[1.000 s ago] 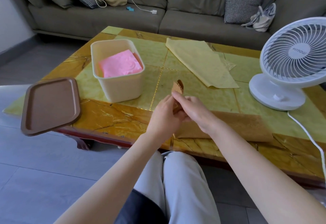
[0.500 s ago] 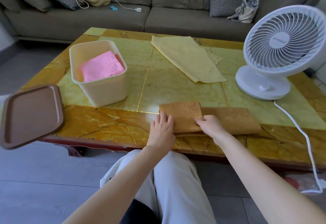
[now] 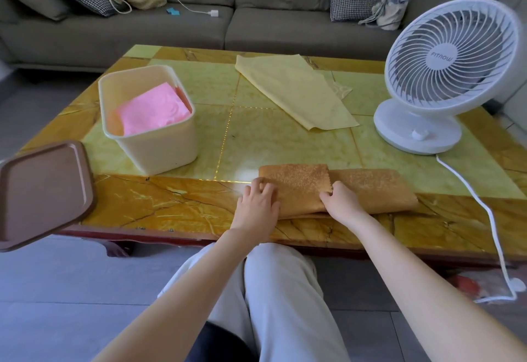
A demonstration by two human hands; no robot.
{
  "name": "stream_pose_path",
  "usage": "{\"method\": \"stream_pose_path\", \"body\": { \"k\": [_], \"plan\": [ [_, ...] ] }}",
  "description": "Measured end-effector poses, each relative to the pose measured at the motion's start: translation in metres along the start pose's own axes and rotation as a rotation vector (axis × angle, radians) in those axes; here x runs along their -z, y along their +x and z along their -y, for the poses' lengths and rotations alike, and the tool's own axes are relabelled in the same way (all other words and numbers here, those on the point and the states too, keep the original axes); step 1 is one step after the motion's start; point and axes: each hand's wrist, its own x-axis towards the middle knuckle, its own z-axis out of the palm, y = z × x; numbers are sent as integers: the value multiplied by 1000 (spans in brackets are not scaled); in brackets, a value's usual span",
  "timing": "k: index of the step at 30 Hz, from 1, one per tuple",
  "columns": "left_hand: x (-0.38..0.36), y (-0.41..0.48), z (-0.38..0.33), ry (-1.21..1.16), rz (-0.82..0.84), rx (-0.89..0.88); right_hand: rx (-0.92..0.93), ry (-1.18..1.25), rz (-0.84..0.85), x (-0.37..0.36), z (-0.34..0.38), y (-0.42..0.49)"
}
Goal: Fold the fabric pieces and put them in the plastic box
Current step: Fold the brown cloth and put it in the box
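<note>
Brown fabric [image 3: 339,190] lies half-folded under both hands — left hand [image 3: 258,205] pressing flat on its left edge, fingers spread, right hand [image 3: 340,203] pinching the folded flap's corner. Up and left of them, the plastic box [image 3: 159,145] holds pink fabric [image 3: 155,112] — yellow fabric [image 3: 296,93] lies beyond.

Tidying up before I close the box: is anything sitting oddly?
Yes: the brown lid hangs well past the left edge of the table, so it could tip off. Nothing else stands out.
</note>
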Motion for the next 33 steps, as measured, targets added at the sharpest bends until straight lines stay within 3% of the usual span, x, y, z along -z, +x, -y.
{"method": "stream_pose_path", "body": {
  "k": [4, 7, 10, 12, 14, 19, 22, 25, 30, 33],
  "plan": [
    [-3, 4, 0, 82, 48, 55, -5, -14, -37, 0, -1, -2],
    [-7, 6, 0, 149, 64, 71, 32, -122, -216, -4, -1, -10],
    [-8, 8, -1, 165, 58, 72, 272, -303, -400, -9, 1, -20],
    [-8, 9, -1, 155, 62, 75, 421, -305, -332, -15, 4, -24],
    [-7, 11, -2, 113, 75, 83, 454, -299, -210, -21, 5, -25],
    [-3, 17, -6, -349, 25, 146, 239, -292, 9, -24, 1, -17],
    [4, 17, -8, -614, 25, 242, 233, -360, 34, -22, -2, -12],
    [10, 16, -15, -672, 60, 284, 219, -342, 54, -19, 2, -12],
    [38, 9, -32, -860, -97, 200, 286, -58, 99, -18, 33, -26],
    [54, 4, -41, -971, -169, 149, 347, 70, 39, -20, 60, -37]
  ]
}}
